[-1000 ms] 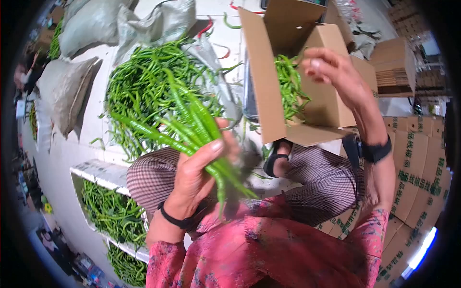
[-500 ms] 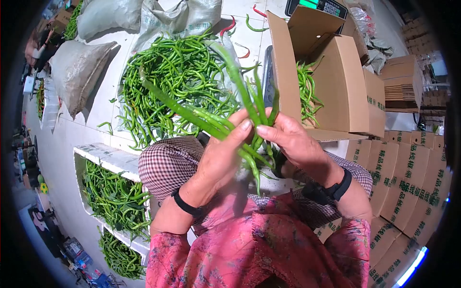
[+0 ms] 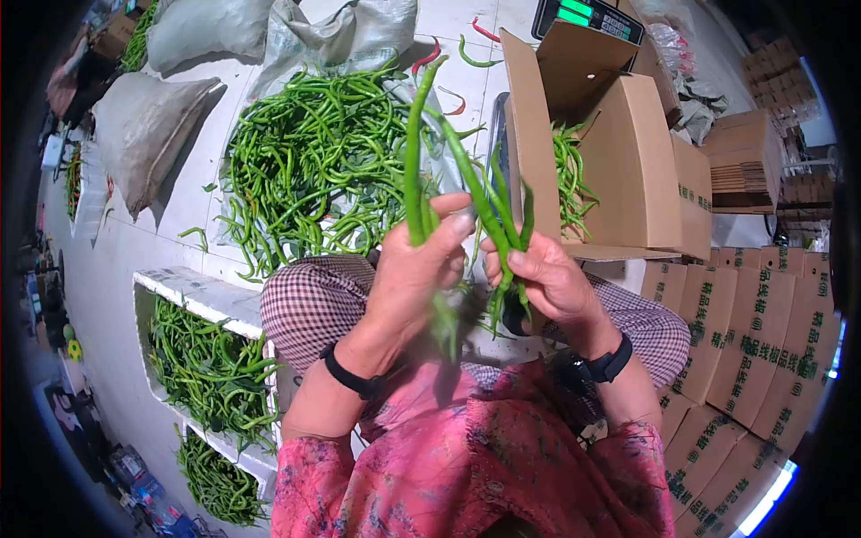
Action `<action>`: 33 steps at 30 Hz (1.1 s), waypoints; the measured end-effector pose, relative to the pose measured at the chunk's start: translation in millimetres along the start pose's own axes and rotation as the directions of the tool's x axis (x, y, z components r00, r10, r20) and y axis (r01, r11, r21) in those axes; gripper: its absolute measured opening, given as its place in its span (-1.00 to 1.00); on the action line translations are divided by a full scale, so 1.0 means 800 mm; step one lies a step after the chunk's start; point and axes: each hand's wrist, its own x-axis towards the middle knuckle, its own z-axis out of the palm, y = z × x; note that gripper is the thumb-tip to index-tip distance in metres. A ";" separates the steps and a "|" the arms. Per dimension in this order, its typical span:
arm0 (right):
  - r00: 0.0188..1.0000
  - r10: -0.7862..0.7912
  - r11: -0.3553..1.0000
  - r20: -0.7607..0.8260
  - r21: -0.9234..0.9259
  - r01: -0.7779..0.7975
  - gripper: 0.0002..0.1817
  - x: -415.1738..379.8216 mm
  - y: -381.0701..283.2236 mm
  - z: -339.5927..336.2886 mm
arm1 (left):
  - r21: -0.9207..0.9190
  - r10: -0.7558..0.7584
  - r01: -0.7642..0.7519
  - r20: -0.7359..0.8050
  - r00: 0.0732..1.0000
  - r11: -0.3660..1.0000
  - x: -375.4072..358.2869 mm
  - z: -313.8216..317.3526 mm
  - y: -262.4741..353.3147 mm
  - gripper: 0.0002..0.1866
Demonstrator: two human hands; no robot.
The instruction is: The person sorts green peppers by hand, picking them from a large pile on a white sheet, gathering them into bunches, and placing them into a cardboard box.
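My left hand (image 3: 417, 264) is closed around a few long green chili peppers (image 3: 413, 170), one pointing up and away; their lower ends are blurred. Just to its right, my right hand (image 3: 547, 278) pinches a small bunch of green chili peppers (image 3: 482, 202) between thumb and fingers. The two hands are close together but apart, above my lap. Beyond them, a large heap of green chili peppers (image 3: 314, 152) lies on a sheet on the floor. An open cardboard box (image 3: 641, 170) with some green peppers (image 3: 571, 170) inside stands to the right of the heap.
White foam boxes (image 3: 202, 299) of green peppers stand at my left. Full sacks (image 3: 148, 134) lie at the far left. A scale with a lit display (image 3: 587, 16) is behind the box. Printed cartons (image 3: 744, 332) are stacked at right. Red peppers (image 3: 426, 56) lie beyond the heap.
My hands have moved apart, each with its own peppers. The peppers in my left hand have swung from slanting left to nearly upright.
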 end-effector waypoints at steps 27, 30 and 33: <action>0.953 -0.095 0.978 -0.288 0.153 0.144 -0.63 0.014 0.019 0.011 | 0.654 0.205 -0.292 0.209 0.956 0.698 0.004 0.008 -0.025 -0.58; 0.935 -0.076 0.967 -0.347 0.202 0.153 -0.66 0.006 0.005 0.023 | 0.166 -0.063 0.040 0.138 0.988 0.985 -0.001 0.015 -0.016 -0.53; 0.904 -0.128 0.979 -0.408 0.096 0.182 -0.65 0.003 0.013 0.022 | 0.004 -0.042 0.042 0.117 0.992 0.999 0.005 0.008 -0.020 -0.55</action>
